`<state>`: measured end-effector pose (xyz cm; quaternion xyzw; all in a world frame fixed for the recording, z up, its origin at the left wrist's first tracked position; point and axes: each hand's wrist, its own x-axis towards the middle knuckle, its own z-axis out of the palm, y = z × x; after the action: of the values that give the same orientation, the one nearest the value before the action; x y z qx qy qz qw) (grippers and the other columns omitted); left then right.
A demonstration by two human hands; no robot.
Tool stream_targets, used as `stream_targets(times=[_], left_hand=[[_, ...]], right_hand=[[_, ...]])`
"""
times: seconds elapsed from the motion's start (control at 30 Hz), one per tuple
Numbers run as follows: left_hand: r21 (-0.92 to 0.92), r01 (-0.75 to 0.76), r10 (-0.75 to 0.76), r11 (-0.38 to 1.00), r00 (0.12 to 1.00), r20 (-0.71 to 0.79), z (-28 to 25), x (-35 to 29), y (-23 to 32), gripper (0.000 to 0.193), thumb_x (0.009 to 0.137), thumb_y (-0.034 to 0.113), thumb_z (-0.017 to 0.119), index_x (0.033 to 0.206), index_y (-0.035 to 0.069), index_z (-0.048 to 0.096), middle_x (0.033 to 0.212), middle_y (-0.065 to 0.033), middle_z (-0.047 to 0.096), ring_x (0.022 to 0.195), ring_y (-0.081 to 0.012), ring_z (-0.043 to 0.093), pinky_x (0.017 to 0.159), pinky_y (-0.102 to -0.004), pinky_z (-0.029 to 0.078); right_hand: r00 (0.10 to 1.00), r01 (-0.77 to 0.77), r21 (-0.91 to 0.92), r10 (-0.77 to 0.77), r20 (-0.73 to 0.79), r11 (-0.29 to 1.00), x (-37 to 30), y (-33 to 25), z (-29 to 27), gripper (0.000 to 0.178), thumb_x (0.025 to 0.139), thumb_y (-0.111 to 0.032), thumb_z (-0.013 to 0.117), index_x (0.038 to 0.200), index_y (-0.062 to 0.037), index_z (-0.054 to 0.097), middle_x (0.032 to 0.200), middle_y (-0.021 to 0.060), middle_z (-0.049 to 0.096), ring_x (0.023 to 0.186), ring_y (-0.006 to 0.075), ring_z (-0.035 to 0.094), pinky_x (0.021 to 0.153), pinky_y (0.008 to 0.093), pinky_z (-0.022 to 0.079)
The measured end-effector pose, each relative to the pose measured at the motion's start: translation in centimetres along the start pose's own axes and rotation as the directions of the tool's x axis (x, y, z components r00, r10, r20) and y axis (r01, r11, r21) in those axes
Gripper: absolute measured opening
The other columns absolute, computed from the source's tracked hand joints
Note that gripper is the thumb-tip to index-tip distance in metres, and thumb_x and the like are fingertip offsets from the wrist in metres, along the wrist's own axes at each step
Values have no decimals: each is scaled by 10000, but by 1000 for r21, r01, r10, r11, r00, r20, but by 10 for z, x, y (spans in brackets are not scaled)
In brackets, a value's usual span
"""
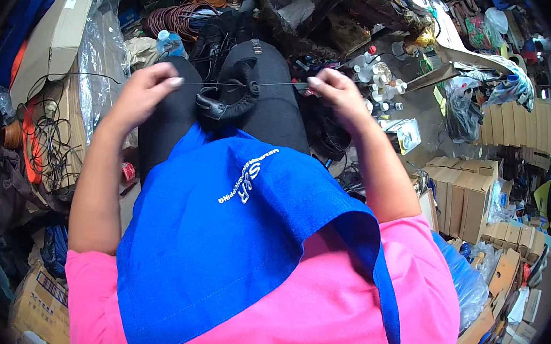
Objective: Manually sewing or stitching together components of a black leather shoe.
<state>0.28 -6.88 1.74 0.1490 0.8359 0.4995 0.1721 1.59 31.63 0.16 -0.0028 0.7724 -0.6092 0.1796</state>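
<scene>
Here, the person sat with both knees raised, and a thin dark wire (231, 83) was stretched taut between the two hands above the lap. The left hand (144, 88) pinched one end of the wire between thumb and fingertips, closed tight on it, with the painted nails turned toward the centre. The right hand (335, 91) was closed the same way on the other end, its knuckles up. The wire ran nearly level from one hand to the other and passed just over a curved black leather piece (229, 102) that lay across the knees, curling upward at its right end; whether the wire went through the piece or only crossed it could not be told.

A blue apron (231, 233) with white lettering covered the lap below the knees, over a pink shirt (356, 303).

To the left of the left arm sat a tangle of black cables (51, 146) and a clear plastic bag (102, 58) against a cardboard box (56, 22). Beyond the knees lay a coil of reddish-brown cord (177, 19). To the right, near the right hand, stood a cluster of small white bottles (382, 80), and farther right rows of brown cartons (470, 195) were stacked on the floor.
</scene>
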Motion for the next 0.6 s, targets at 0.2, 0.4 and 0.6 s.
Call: stream_targets(times=[0.2, 0.4, 0.6], left_hand=[[-55, 231, -238, 971, 952, -191, -56, -57, -58, 181, 902, 180, 562, 830, 14, 546, 776, 9, 497, 761, -89, 471, 702, -248, 386], [165, 76, -5, 983, 920, -392, -32, -26, -20, 392, 826, 159, 638, 1192, 30, 589, 1254, -133, 555, 1182, -207, 506, 1011, -318, 365], [169, -282, 276, 944, 959, 56, 55, 51, 51, 388, 756, 126, 695, 1117, 42, 580, 1192, -117, 585, 1125, -253, 546, 968, -341, 407]], right_hand=[[955, -226, -37, 213, -209, 974, -19, 37, -71, 203, 892, -267, 618, 835, -73, 591, 724, -61, 525, 650, 57, 437, 617, 225, 366], [977, -111, -540, -7, -212, 835, -7, 16, -57, 223, 881, -184, 599, 1054, -55, 653, 921, 62, 632, 892, 144, 579, 795, 291, 467], [909, 414, -382, -352, 224, 826, 29, -29, 21, 115, 813, -39, 653, 925, -18, 640, 869, 40, 594, 833, 116, 563, 758, 261, 460]])
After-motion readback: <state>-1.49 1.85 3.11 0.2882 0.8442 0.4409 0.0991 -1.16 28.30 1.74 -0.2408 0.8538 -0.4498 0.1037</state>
